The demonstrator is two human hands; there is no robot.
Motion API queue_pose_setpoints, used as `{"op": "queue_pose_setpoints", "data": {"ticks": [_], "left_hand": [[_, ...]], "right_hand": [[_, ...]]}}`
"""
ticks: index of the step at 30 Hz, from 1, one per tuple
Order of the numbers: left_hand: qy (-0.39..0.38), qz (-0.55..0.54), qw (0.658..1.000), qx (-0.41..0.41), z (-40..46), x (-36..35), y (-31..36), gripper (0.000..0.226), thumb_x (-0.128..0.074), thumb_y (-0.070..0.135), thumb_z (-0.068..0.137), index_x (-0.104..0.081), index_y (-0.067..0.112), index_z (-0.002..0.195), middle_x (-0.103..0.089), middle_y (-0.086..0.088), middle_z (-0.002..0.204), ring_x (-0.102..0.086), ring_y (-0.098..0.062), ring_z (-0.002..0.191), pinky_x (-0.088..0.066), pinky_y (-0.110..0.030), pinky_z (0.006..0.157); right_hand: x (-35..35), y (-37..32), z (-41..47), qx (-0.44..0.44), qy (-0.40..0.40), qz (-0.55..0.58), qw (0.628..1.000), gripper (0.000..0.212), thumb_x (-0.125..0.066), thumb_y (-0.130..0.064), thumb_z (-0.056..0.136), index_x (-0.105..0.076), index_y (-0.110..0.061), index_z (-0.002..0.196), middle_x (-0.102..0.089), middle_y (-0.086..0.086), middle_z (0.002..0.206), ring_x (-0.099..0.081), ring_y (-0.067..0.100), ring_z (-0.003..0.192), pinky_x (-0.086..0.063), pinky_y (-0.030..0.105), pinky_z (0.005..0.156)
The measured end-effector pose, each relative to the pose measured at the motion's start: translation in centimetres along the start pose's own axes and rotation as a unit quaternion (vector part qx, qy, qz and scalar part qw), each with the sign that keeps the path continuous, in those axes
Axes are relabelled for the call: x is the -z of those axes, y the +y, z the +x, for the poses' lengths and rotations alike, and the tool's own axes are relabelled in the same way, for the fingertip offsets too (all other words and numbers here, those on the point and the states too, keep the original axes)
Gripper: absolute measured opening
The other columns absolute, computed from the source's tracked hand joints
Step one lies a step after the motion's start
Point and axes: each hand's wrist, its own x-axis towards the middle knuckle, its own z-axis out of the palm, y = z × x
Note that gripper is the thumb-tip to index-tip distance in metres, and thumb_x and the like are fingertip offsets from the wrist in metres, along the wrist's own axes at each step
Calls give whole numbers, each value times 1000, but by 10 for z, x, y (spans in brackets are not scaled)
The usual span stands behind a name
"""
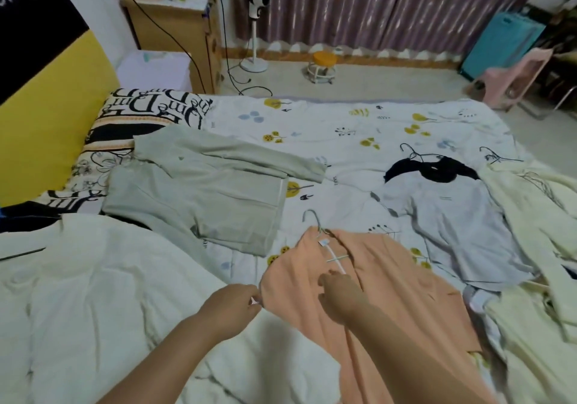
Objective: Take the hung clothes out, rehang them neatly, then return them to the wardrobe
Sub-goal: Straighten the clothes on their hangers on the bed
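Note:
An orange garment (390, 294) lies on the bed in front of me with a white hanger (335, 255) inside its open collar, the hook sticking out at the top. My left hand (231, 305) pinches the garment's left shoulder edge. My right hand (338, 294) rests on the fabric by the collar, fingertips touching the hanger's lower arm. A folded grey-green garment (199, 191) lies to the upper left. To the right lie a pale blue t-shirt (462, 225) over a black garment (434, 169) on a hanger, and cream clothes (537, 216).
The bed has a white patterned sheet (343, 128) and a white quilt (109, 303) at the lower left. A printed pillow (146, 113) sits by the yellow headboard (46, 116). Beyond the bed stand a wooden cabinet (175, 32), a fan (256, 13), a small stool (323, 66) and a pink chair (515, 75).

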Motion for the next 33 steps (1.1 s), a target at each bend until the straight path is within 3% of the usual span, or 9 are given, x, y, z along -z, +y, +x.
{"op": "queue_pose_setpoints", "data": {"ticks": [4, 11, 15, 20, 23, 25, 27, 30, 33], "left_hand": [[18, -9, 1000, 16, 50, -32, 27, 34, -40, 32, 96, -47, 25, 128, -52, 5, 128, -50, -14, 115, -38, -24, 92], [21, 36, 997, 67, 142, -93, 34, 41, -34, 30, 97, -32, 23, 138, -36, 4, 140, -38, -14, 124, -37, -29, 100], [36, 73, 993, 89, 192, -123, 29, 46, -30, 29, 98, -24, 20, 143, -21, 2, 150, -27, -17, 133, -30, -29, 106], [89, 102, 983, 122, 255, -151, 26, 57, -30, 35, 98, -8, 20, 148, -1, 0, 157, -11, -17, 142, -15, -33, 114], [104, 130, 974, 151, 278, -165, 20, 55, -27, 39, 98, -10, 19, 147, -14, 1, 155, -21, -17, 139, -16, -33, 113], [121, 134, 970, 162, 289, -168, 17, 50, -30, 43, 97, -24, 20, 141, -33, 2, 144, -37, -19, 128, -24, -33, 107], [125, 112, 973, 159, 295, -167, 16, 41, -33, 44, 96, -38, 19, 128, -46, 1, 130, -47, -21, 116, -32, -34, 99], [127, 62, 979, 150, 294, -164, 17, 34, -33, 44, 96, -47, 16, 107, -61, -5, 108, -57, -25, 100, -44, -36, 85], [168, 33, 977, 126, 275, -159, 20, 35, -33, 45, 96, -51, 16, 100, -66, -6, 92, -61, -27, 90, -42, -34, 70]], "right_hand": [[-7, 61, 32, -28, 9, -4, 1000, 37, -38, -13, 93, -41, -12, 130, -44, 10, 130, -41, 27, 120, -41, 33, 95], [-33, 142, 118, -43, 38, -28, 998, 41, -39, -15, 94, -32, -14, 134, -36, 7, 135, -37, 25, 124, -34, 30, 97], [-52, 169, 167, -37, 75, -10, 996, 30, -30, -19, 97, -34, -17, 127, -32, 9, 140, -33, 25, 129, -35, 34, 99], [-74, 194, 222, -19, 70, -22, 997, 52, -25, -16, 97, -9, -20, 147, 1, 5, 158, -3, 26, 146, -17, 42, 113], [-79, 208, 243, -21, 86, -11, 996, 67, -38, -24, 92, -3, -17, 149, 5, 2, 158, 2, 22, 146, -16, 42, 114], [-80, 217, 254, -18, 75, -19, 997, 80, -46, -32, 89, 3, -15, 149, 5, 1, 158, 4, 20, 146, -14, 43, 115], [-78, 222, 261, -12, 55, -36, 998, 84, -54, -36, 86, -2, -14, 149, -7, 0, 157, -2, 19, 145, -14, 50, 113], [-70, 220, 262, -4, 58, -103, 993, 73, -64, -42, 77, -28, -16, 134, -35, 1, 135, -26, 22, 133, -24, 53, 107], [-62, 215, 252, 0, 52, -139, 989, 50, -63, -32, 77, -38, -19, 118, -44, -1, 124, -34, 22, 124, -29, 44, 101]]}}
